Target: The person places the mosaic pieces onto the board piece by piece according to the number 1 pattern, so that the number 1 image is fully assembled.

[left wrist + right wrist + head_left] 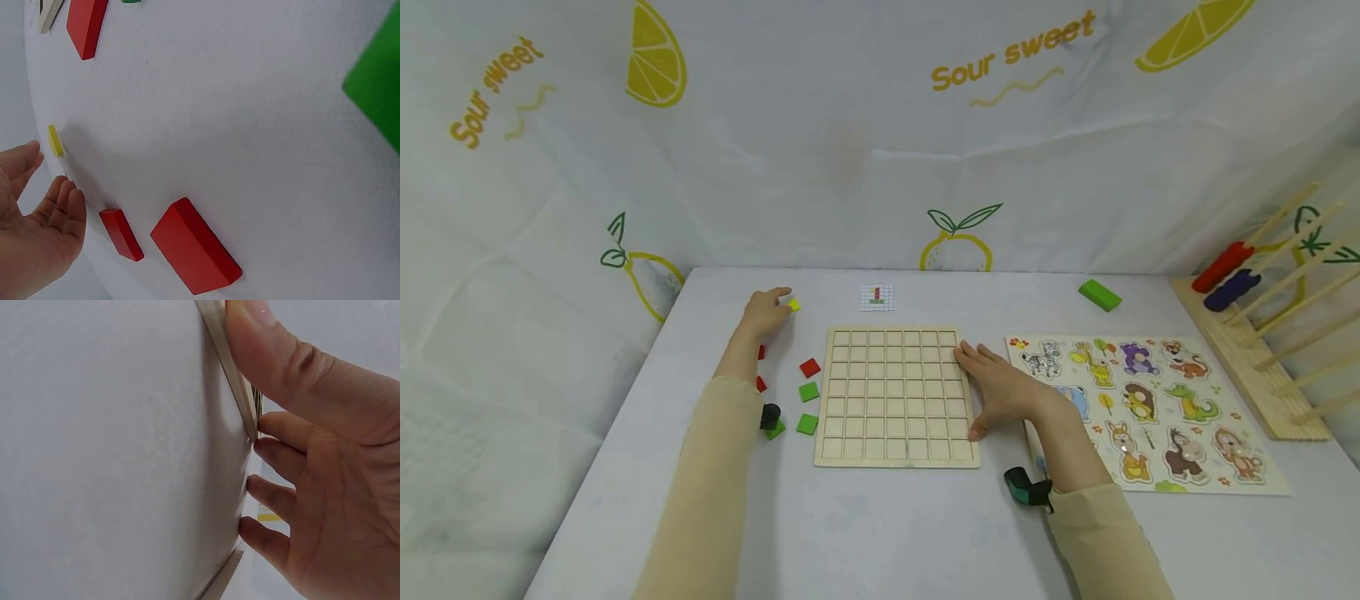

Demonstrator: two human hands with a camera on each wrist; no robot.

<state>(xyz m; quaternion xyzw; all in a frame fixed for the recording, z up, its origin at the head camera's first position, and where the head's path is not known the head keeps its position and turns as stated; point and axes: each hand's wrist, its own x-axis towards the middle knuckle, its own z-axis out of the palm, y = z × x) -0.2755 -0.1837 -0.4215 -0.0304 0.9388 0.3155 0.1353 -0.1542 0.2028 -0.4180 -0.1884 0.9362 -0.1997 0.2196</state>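
My left hand reaches to the far left of the table, its fingers near a yellow square tile. In the left wrist view a gap shows between thumb and fingers, with the yellow tile just beyond them. Two red tiles lie close by that hand. At the table's middle is a wooden grid board of bare square cells. My right hand rests along the board's right edge, thumb and fingers spread, as the right wrist view also shows. Red tiles and green tiles lie left of the board.
A small pattern card lies behind the board. To the right is an animal puzzle board, with a green block behind it. A wooden peg rack holding red and blue pieces stands at the far right.
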